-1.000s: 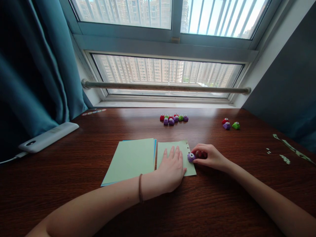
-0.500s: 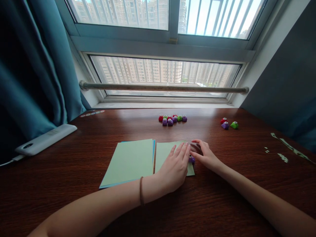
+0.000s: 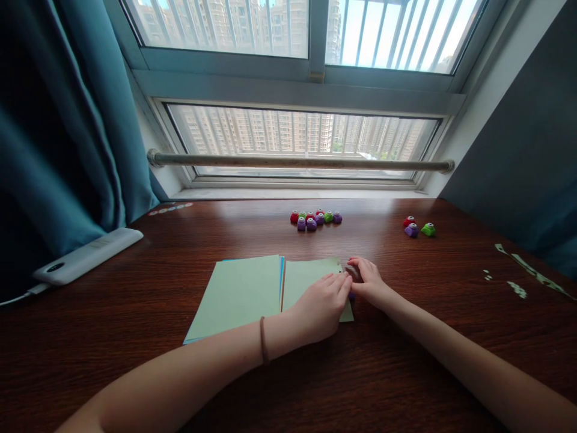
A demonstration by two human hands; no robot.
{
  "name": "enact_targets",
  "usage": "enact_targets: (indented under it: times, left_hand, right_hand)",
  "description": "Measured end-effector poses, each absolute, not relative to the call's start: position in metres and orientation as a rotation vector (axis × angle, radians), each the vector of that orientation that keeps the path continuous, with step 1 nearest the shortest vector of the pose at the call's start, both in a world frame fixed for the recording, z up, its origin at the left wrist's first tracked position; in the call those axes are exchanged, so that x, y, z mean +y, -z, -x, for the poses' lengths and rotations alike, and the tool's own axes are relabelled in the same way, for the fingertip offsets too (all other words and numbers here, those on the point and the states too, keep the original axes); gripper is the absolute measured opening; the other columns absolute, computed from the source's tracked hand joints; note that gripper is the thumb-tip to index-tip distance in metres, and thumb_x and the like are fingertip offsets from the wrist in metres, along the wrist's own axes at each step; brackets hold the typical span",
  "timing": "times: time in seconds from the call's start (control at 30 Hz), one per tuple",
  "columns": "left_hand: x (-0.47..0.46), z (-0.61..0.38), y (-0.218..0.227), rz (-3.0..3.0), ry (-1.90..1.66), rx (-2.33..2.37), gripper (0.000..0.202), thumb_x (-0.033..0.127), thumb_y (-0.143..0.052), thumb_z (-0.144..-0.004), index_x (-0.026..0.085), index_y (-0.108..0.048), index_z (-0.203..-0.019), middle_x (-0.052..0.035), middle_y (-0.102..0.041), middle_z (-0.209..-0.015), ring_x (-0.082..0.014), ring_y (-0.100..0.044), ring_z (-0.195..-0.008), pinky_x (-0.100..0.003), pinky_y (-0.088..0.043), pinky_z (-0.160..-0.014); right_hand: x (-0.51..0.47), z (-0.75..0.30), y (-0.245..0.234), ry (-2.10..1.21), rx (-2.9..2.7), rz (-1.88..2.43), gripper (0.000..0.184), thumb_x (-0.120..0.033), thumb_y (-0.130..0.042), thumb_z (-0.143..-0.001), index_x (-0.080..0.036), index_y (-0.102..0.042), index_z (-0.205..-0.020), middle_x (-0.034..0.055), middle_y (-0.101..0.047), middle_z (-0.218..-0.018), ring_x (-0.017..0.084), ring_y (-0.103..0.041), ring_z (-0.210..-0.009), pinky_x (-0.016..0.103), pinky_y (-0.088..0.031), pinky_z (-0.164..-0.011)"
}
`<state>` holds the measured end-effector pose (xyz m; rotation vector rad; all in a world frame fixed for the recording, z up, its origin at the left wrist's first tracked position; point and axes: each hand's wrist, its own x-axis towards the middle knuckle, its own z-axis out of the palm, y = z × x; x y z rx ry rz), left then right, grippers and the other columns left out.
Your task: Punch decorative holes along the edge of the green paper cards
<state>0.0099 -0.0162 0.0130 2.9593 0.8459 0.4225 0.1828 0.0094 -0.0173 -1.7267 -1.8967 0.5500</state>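
Purple at the right edge of the small pale green sheet point(image 3: 302, 279): one little punch point(image 3: 352, 296) — barely a sliver in sight — between the two hands. Left hand point(image 3: 322, 307) over the sheet from the near left, fingers together and bent down just left of the sliver; gripping or merely pressing, impossible to tell. Right hand point(image 3: 370, 282) just to the right, thumb and forefinger parted in a loose curve, thumb close by the purple body — touching or not, too hidden to tell. Brown band point(image 3: 264, 341) around the left wrist. Just left of the small sheet, a larger green sheet point(image 3: 238, 294) with blue edges beneath. Well apart, on the far middle of the dark wooden table point(image 3: 383, 373), clustered punches point(image 3: 311, 225); at far right, three more; on the right, pale scraps point(image 3: 516, 290).
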Motion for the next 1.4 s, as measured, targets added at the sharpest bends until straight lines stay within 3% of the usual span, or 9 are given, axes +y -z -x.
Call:
enact_targets:
  times: [0.3,0.5,0.63,0.73,0.83,0.97,1.07,1.2,1.4]
  left_hand:
    - [-0.013,-0.009,-0.016,-2.933,-0.412,0.792,0.053,0.010,-0.043,-0.067,0.001,-0.041,-0.120,-0.0183,-0.049,-0.121,-0.0261,-0.045,-0.115,-0.037,-0.037,-0.101]
    - [-0.014,-0.008,-0.013,-2.947,-0.478,0.818,0.052,0.011,-0.039,-0.075,0.002,-0.034,-0.126,-0.0173,-0.041,-0.131,-0.0251,-0.036,-0.124,-0.040,-0.032,-0.105]
    - [-0.014,-0.008,-0.007,-2.888,-0.519,0.890,0.052,0.016,-0.033,-0.084,0.007,-0.022,-0.134,-0.0145,-0.025,-0.141,-0.0232,-0.020,-0.132,-0.041,-0.027,-0.108]
    - [-0.011,-0.008,0.000,-2.807,-0.512,1.066,0.056,0.026,-0.034,-0.087,0.005,-0.016,-0.136,-0.0173,-0.015,-0.144,-0.0256,-0.010,-0.134,-0.044,-0.023,-0.109]
    - [-0.008,-0.008,0.006,-2.729,-0.421,1.212,0.063,0.037,-0.035,-0.087,0.001,-0.017,-0.135,-0.0210,-0.012,-0.143,-0.0288,-0.007,-0.133,-0.045,-0.020,-0.109]
    - [-0.007,-0.008,0.006,-2.678,-0.299,1.259,0.065,0.041,-0.033,-0.087,0.000,-0.018,-0.135,-0.0221,-0.014,-0.142,-0.0289,-0.009,-0.133,-0.044,-0.019,-0.110]
    - [-0.008,-0.008,0.004,-2.672,-0.269,1.265,0.070,0.049,-0.032,-0.086,0.000,-0.018,-0.135,-0.0221,-0.015,-0.142,-0.0295,-0.010,-0.133,-0.045,-0.019,-0.110]
    - [-0.009,-0.007,0.003,-2.672,-0.267,1.287,0.082,0.060,-0.035,-0.082,0.000,-0.019,-0.135,-0.0226,-0.015,-0.142,-0.0314,-0.010,-0.133,-0.045,-0.019,-0.109]
    - [-0.010,-0.007,0.003,-2.668,-0.268,1.347,0.082,0.062,-0.034,-0.081,0.000,-0.025,-0.133,-0.0224,-0.016,-0.142,-0.0320,-0.010,-0.133,-0.044,-0.019,-0.109]
  right_hand:
    - [0.005,-0.177,0.012,-0.580,-1.834,1.732,0.033,-0.024,-0.056,-0.064,-0.017,-0.051,-0.097,0.0099,-0.050,-0.115,0.025,-0.040,-0.111,0.037,-0.030,-0.097]
    - [0.002,-0.181,0.017,-0.572,-1.833,1.609,0.034,-0.030,-0.053,-0.069,-0.018,-0.050,-0.101,0.0085,-0.051,-0.116,0.024,-0.040,-0.110,0.040,-0.028,-0.098]
    - [-0.002,-0.184,0.015,-0.612,-1.805,1.501,0.036,-0.037,-0.052,-0.074,-0.017,-0.050,-0.103,0.0094,-0.052,-0.113,0.024,-0.042,-0.109,0.041,-0.030,-0.097]
    - [-0.005,-0.184,0.010,-0.655,-1.766,1.456,0.039,-0.042,-0.052,-0.076,-0.016,-0.050,-0.105,0.0101,-0.053,-0.111,0.023,-0.043,-0.107,0.040,-0.032,-0.096]
    - [-0.007,-0.185,0.006,-0.635,-1.831,1.452,0.039,-0.043,-0.062,-0.069,-0.017,-0.054,-0.097,0.0102,-0.053,-0.109,0.025,-0.043,-0.108,0.040,-0.031,-0.097]
    - [-0.006,-0.188,0.004,-0.595,-1.956,1.432,0.027,-0.034,-0.072,-0.062,-0.018,-0.059,-0.080,0.0079,-0.056,-0.105,0.025,-0.044,-0.107,0.039,-0.032,-0.096]
    - [-0.004,-0.191,0.004,-0.615,-1.795,1.486,0.020,-0.034,-0.064,-0.071,-0.018,-0.057,-0.080,0.0077,-0.060,-0.098,0.023,-0.053,-0.096,0.039,-0.038,-0.089]
    - [-0.004,-0.192,-0.001,-0.665,-1.524,1.484,0.025,-0.043,-0.051,-0.081,-0.018,-0.049,-0.085,0.0068,-0.064,-0.084,0.021,-0.060,-0.080,0.035,-0.045,-0.075]
    - [-0.016,-0.188,-0.012,-0.671,-1.716,1.372,0.024,-0.042,-0.038,-0.089,-0.019,-0.044,-0.084,0.0038,-0.066,-0.074,0.017,-0.063,-0.066,0.028,-0.045,-0.065]
